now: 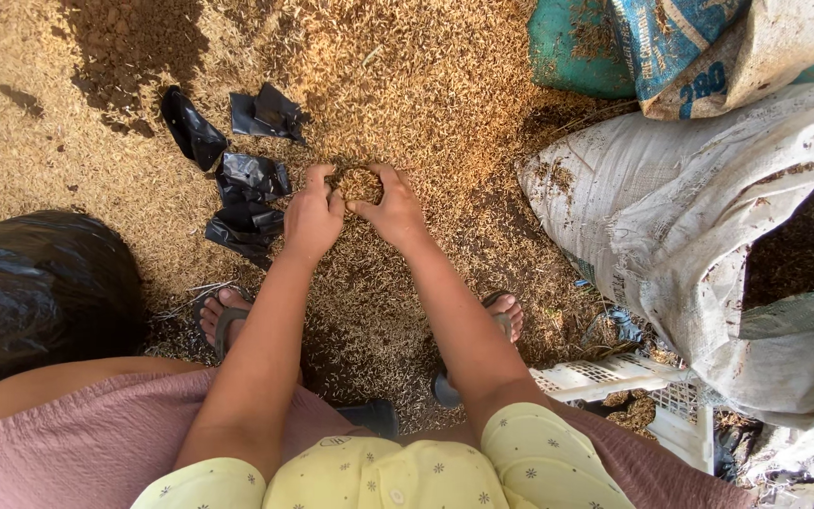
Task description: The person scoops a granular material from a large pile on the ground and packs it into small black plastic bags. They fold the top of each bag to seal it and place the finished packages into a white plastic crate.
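Note:
I look down at a floor covered in rice husk (407, 85). My left hand (311, 217) and my right hand (390, 209) are pressed side by side into the husk, fingers curled around a small mound of husk (360, 182) between them. Both hands touch the loose husk; fingertips partly sink into it. My feet in sandals (222, 316) stand on either side of my arms.
Several small black plastic bags (249, 203) lie just left of my hands. A large full black bag (40, 287) sits at the left. White woven sacks (699, 217) and a teal sack (577, 42) crowd the right. A white plastic crate (614, 377) lies by my right foot.

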